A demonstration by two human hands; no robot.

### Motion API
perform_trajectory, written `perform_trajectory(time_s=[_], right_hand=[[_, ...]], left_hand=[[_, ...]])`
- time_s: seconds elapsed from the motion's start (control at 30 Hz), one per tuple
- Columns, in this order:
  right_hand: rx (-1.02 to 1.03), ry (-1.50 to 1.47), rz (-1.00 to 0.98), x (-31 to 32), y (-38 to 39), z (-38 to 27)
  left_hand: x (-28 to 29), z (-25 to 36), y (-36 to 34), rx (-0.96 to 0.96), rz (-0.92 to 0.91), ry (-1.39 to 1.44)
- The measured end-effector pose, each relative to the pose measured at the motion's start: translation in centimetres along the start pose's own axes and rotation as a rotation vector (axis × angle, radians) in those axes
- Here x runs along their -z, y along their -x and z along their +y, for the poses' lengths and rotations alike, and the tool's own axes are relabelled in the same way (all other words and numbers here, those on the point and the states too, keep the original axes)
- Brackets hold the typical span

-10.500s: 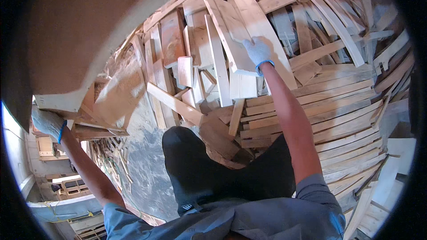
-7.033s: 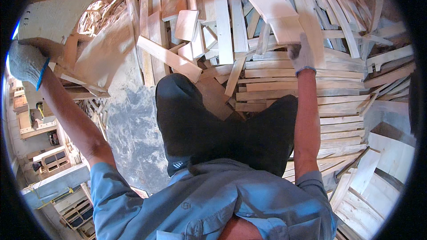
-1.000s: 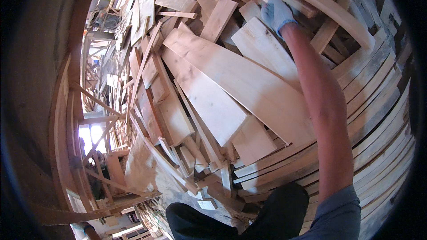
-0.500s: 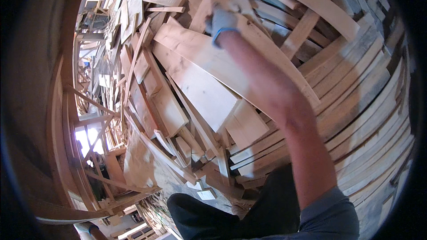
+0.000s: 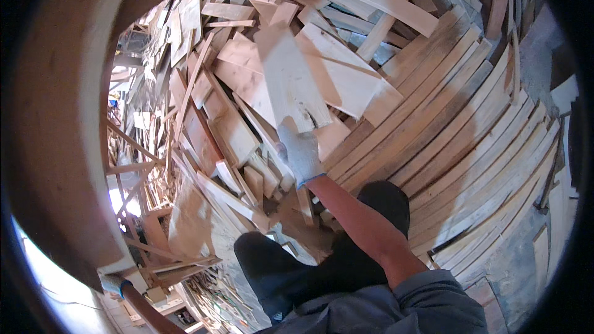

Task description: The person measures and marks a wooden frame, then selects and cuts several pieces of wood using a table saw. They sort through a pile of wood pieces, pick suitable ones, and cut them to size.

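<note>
My right hand [image 5: 301, 154], in a pale work glove with a blue cuff, grips the near end of a pale wooden board [image 5: 291, 74]. That board slants away over the pile, with a dark knot or split near its held end. At the lower left, my left hand [image 5: 112, 284] wears a similar glove and is closed at the bottom end of a large wooden plank [image 5: 62, 117]. This plank stands very near the camera and fills the left side. Its fingers are partly hidden by the plank.
Loose boards [image 5: 346, 80] lie crosswise over the pile ahead. Long curved-looking planks [image 5: 445, 130] are stacked side by side on the right. A wooden frame [image 5: 133, 167] with cross braces stands at the left. Thin scraps [image 5: 213, 303] lie on the floor by my legs.
My right hand has come back from the far part of the pile toward me, and a board is now in it. My left hand shows more, and the large plank covers more of the left.
</note>
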State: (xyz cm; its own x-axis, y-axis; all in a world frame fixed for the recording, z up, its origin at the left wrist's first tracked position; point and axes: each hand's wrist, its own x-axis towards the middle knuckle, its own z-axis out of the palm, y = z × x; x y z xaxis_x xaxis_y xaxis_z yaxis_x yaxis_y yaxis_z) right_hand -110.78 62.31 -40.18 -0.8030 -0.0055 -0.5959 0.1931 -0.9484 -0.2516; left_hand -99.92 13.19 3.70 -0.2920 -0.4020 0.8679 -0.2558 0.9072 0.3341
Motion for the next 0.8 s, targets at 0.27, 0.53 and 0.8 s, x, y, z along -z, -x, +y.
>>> perform_trajectory(time_s=[0.27,0.53,0.8], right_hand=[[-0.015,0.478,-0.010,9.0,0.2,4.1],[-0.005,0.488,-0.019,11.0,0.1,2.9],[0.066,0.566,-0.032,8.3,0.9,1.4]], left_hand=[[-1.9,-2.2,0.8,0.090,0.034,0.105],[-1.1,-1.6,0.8,-0.158,0.022,-0.075],[-0.9,-5.3,-0.6,-0.156,-0.006,-0.086]])
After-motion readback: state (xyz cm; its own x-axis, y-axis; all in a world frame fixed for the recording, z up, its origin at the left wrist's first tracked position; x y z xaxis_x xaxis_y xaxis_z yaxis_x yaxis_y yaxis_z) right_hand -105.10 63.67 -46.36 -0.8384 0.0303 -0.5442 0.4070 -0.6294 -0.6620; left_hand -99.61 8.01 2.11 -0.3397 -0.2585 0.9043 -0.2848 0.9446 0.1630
